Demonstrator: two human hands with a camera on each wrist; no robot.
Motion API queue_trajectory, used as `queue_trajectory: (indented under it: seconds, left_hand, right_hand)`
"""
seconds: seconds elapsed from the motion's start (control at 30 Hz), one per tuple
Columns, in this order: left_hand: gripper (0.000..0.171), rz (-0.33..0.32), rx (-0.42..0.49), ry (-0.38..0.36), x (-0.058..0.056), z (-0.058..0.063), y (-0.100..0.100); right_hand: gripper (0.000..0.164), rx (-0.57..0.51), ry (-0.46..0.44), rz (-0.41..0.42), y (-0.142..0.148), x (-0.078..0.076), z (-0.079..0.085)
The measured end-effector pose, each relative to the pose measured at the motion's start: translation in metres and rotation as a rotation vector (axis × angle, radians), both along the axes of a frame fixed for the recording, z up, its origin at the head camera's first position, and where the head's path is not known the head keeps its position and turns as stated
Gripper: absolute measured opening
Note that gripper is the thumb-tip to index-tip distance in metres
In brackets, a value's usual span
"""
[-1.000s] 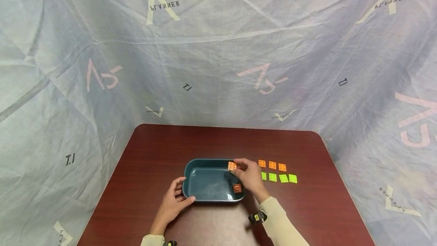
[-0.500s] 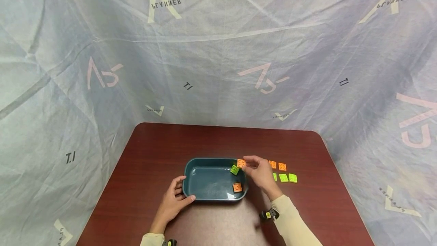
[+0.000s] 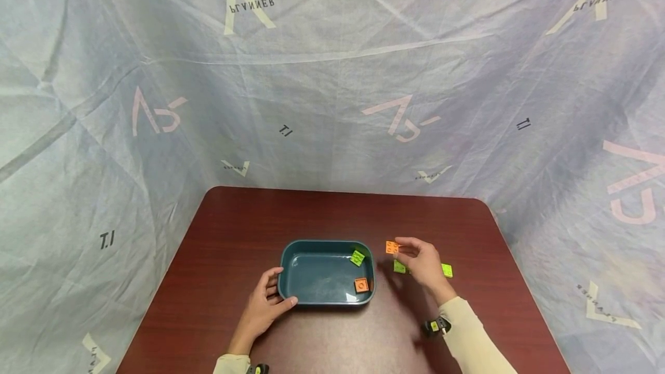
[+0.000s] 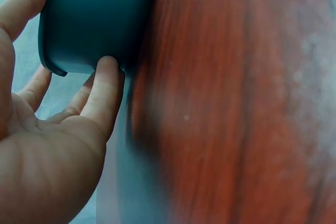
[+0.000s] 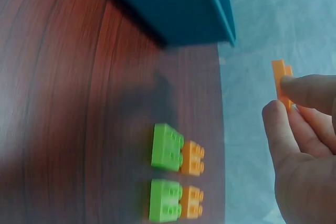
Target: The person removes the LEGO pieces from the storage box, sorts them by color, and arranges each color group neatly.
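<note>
A dark teal rectangular tray (image 3: 319, 279) sits mid-table, with a green toy building brick (image 3: 357, 257) and an orange brick (image 3: 361, 285) inside its right end. My left hand (image 3: 261, 307) holds the tray's left end, thumb at the near corner and fingers against the outer wall (image 4: 100, 19). To the right of the tray, above the table, my right hand (image 3: 423, 264) pinches another orange brick (image 3: 392, 247) between thumb and fingers. Below that hand, green bricks (image 5: 167, 148) and orange bricks (image 5: 192, 158) stand in two rows, partly hidden by it in the head view.
The reddish-brown wooden table (image 3: 249, 218) has rounded far corners. Grey printed fabric (image 3: 332, 103) hangs behind it and along both sides. Dark wrist devices (image 3: 436, 326) are worn below light sleeves (image 3: 467, 333).
My right hand has moved right with its orange brick, from over the tray's right end to beyond its rim. The green brick inside the tray has come into full view. The left hand stays put.
</note>
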State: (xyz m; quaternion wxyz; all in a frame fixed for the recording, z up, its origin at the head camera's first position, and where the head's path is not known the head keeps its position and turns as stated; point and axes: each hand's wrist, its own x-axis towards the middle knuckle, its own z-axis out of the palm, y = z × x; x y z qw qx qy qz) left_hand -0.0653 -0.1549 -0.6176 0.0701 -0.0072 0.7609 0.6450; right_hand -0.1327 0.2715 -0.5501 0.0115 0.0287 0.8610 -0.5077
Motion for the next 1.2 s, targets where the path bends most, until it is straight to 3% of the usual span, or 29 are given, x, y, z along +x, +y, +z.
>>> queue_trajectory:
  seconds: [0.7,0.93,1.2]
  left_hand:
    - [0.085,0.012,-0.012,0.009,0.001,-0.002,0.001]
    - [0.084,0.013,-0.007,0.012,0.001,-0.002,0.001]
    - [0.085,0.013,0.002,0.018,0.001,-0.003,0.001]
  right_hand:
    - [0.044,0.078,-0.013,-0.037,0.064,-0.005,-0.007]
    - [0.042,0.141,-0.03,-0.077,0.08,0.0,-0.016]
    - [0.043,0.143,-0.059,-0.102,0.096,0.004,-0.025]
